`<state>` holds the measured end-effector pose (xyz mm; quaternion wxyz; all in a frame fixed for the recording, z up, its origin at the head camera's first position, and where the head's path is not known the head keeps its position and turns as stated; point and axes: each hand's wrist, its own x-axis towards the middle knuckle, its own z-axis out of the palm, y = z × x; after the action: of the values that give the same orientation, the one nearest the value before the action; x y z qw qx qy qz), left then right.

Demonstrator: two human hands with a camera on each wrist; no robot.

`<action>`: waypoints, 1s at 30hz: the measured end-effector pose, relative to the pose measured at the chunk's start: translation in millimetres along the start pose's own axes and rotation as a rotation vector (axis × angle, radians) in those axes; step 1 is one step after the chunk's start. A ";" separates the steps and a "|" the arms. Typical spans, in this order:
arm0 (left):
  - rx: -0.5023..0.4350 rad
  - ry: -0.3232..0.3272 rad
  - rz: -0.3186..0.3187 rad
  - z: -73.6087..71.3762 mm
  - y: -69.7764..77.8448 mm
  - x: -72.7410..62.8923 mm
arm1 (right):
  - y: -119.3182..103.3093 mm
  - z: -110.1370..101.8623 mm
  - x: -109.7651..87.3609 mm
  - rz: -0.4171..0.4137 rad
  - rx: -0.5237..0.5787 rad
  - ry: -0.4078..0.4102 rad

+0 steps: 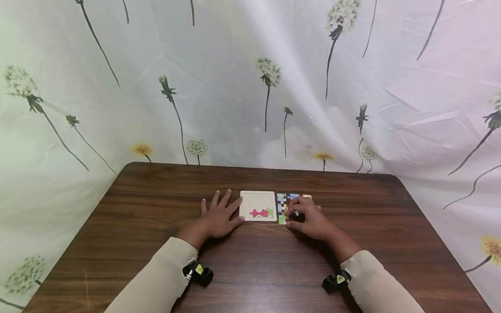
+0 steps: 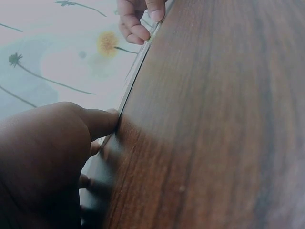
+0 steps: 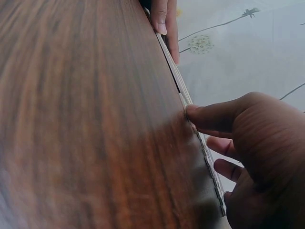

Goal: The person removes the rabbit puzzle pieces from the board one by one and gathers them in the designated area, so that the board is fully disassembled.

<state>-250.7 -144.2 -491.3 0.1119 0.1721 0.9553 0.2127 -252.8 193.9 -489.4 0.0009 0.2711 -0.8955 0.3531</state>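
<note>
A square cream puzzle tray lies on the table, with a few joined pink and green pieces along its near edge. My left hand rests spread beside it, thumb and index finger touching its left edge. Just right of the tray lie several loose jigsaw pieces, blue, green and yellow. Over them is my right hand, its thumb and index finger pinching a piece at the near left, mostly covered by the fingers. In the right wrist view, the right thumb touches the edge of the pieces.
The brown wooden table has its far edge against a hanging cloth printed with dandelions. Black wrist cameras sit on both forearms, above the table surface.
</note>
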 end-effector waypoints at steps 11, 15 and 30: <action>0.010 -0.010 -0.019 -2.5 1.8 -1.7 | 1.5 1.0 2.2 -0.009 0.013 0.020; 0.012 -0.011 -0.020 3.3 -4.5 4.2 | 2.3 2.4 5.3 -0.015 -0.004 0.027; 0.024 -0.011 -0.021 4.5 -3.8 6.1 | -7.7 14.3 20.8 -0.063 -0.018 0.002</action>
<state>-256.0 -143.5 -497.8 0.1173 0.1647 0.9589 0.1989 -264.0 170.1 -491.2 0.0156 0.2989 -0.8896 0.3451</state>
